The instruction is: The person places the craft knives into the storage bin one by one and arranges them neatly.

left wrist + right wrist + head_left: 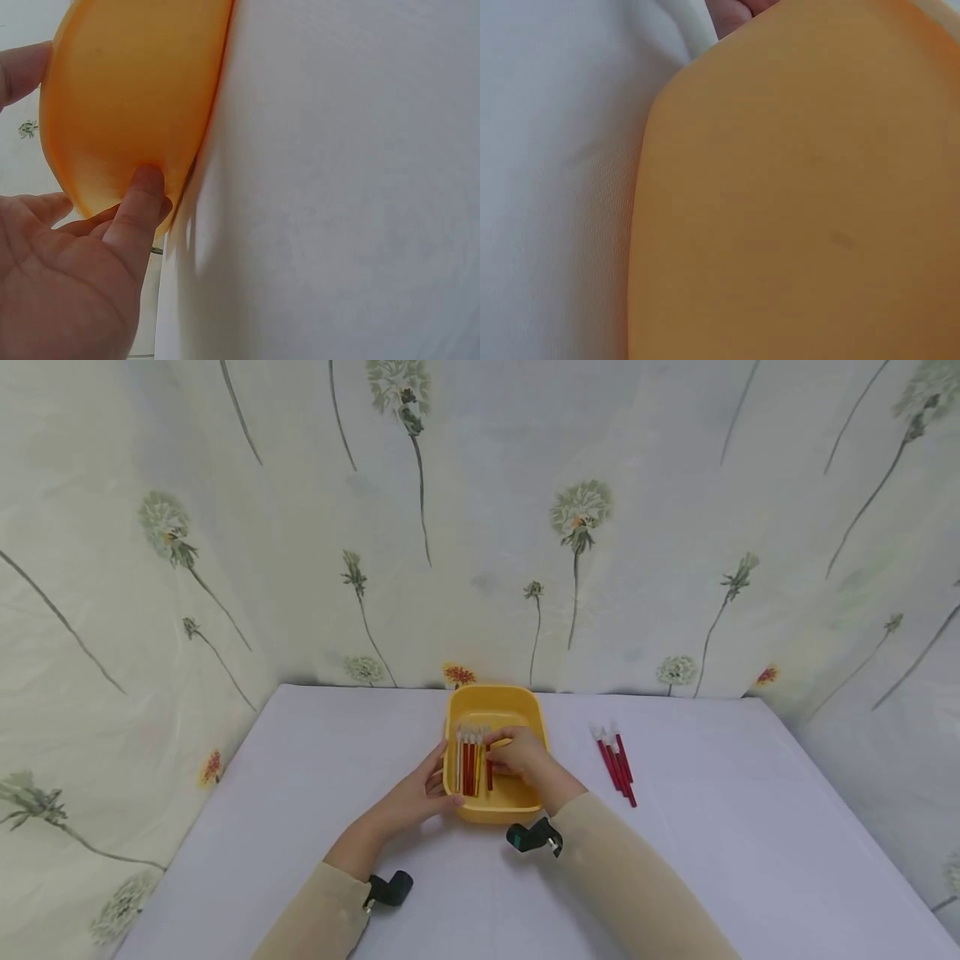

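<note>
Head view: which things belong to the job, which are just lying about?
Job, it seems:
tray, left grip touching it
sticks in it, right grip on a red one
loose red sticks, probably

Just surroundings:
white cloth
floral backdrop
wrist cameras, worn

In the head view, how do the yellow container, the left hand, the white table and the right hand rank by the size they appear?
1. White table
2. Yellow container
3. Left hand and right hand: they look alike in size, so I do not rank them.

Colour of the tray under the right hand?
The tray is yellow; shows best in the head view.
</note>
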The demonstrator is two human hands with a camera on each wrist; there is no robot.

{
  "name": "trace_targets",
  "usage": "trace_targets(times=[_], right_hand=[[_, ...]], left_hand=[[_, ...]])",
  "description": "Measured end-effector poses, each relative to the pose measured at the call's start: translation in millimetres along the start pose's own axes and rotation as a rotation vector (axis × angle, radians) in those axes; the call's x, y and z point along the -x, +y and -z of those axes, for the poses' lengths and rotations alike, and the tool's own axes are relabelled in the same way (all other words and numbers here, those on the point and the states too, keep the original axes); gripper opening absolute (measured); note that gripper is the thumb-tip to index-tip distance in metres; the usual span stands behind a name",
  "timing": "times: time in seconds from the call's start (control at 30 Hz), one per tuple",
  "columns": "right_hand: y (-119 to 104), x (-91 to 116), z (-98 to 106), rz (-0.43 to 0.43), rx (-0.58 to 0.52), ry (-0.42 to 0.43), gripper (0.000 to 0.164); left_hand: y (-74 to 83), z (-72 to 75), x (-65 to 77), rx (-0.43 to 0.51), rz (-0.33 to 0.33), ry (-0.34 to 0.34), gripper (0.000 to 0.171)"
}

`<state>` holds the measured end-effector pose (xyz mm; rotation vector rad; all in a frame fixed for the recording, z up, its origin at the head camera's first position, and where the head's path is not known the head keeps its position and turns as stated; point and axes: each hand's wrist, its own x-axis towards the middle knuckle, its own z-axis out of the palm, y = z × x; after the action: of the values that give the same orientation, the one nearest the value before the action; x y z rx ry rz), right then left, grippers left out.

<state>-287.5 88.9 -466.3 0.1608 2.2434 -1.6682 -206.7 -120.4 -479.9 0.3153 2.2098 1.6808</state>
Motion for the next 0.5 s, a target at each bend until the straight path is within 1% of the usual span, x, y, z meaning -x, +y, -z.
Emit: trace_targets(times=[0.13,0.27,0.5], right_hand=[[-0.7,-0.4,-0.8,-0.002,0.019,-0.003,0.025],[0.0,-0.6,-1.8,0.001,0.025,-0.01,0.025],[-0.5,3.5,-0.8,-0.005,0.043,0.004,0.024]], left_hand=[[-1.2,0.8,0.5,0.004,-0.005,0.004,0.1],[-3.0,1.0,0.3,-0.004,0.004,0.013,0.1],[-1.9,-0.7,-0.2,-0.011,-0.002,0.01,0.099]])
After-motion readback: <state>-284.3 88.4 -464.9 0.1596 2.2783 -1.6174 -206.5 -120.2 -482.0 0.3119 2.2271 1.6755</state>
